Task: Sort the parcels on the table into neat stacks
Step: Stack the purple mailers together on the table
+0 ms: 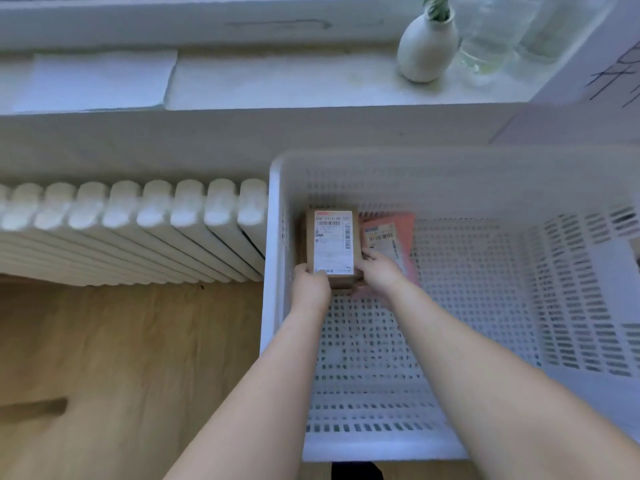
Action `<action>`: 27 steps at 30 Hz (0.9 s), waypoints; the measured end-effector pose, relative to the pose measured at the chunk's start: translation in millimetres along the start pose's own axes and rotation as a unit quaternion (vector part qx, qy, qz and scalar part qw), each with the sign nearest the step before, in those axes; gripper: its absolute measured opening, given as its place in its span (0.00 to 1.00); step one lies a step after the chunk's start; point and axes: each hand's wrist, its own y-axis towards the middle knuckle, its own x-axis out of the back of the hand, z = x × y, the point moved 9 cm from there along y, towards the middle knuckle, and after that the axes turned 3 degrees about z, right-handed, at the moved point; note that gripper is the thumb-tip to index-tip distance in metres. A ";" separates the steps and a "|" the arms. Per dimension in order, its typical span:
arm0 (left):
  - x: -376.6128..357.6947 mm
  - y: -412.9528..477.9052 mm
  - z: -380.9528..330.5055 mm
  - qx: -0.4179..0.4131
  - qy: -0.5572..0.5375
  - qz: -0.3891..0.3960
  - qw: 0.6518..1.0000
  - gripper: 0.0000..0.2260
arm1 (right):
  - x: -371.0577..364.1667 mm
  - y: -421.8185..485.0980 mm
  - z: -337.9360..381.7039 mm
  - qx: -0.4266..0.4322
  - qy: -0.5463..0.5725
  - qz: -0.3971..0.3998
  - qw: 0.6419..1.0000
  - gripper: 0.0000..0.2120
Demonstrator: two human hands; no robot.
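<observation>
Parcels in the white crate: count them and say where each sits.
2. A brown box, held by the left hand and right hand, sits in the far left corner of the crate; a pink mailer lies just right of it. Others may be hidden under the box.

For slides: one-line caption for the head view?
The left hand and right hand hold a labelled brown parcel in the far-left corner of the white crate, beside a pink mailer.

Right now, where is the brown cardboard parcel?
Head view: the parcel is in the white plastic crate's far left corner, held by left hand and right hand, beside a pink packet.
</observation>
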 end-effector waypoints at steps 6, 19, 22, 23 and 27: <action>9.5 2.6 -19.1 -0.069 0.023 -0.004 0.997 0.23 | -17.5 16.4 18.1 -0.014 0.016 0.038 0.999 0.26; 20.8 -56.4 -29.8 -0.081 0.120 0.031 0.989 0.23 | 8.5 -58.8 42.4 0.022 -0.027 -0.009 0.999 0.21; 32.6 -90.2 -52.1 -0.121 0.136 0.019 0.983 0.24 | 17.5 -92.1 62.4 0.055 -0.038 -0.014 0.998 0.14; 38.5 -99.7 -58.9 -0.131 0.142 0.010 0.981 0.23 | 18.5 -100.2 67.7 0.065 -0.043 -0.013 0.997 0.12; 85.0 -144.7 -78.9 -0.178 0.132 -0.049 0.974 0.20 | 7.1 -135.6 109.0 0.133 -0.066 -0.008 0.989 0.14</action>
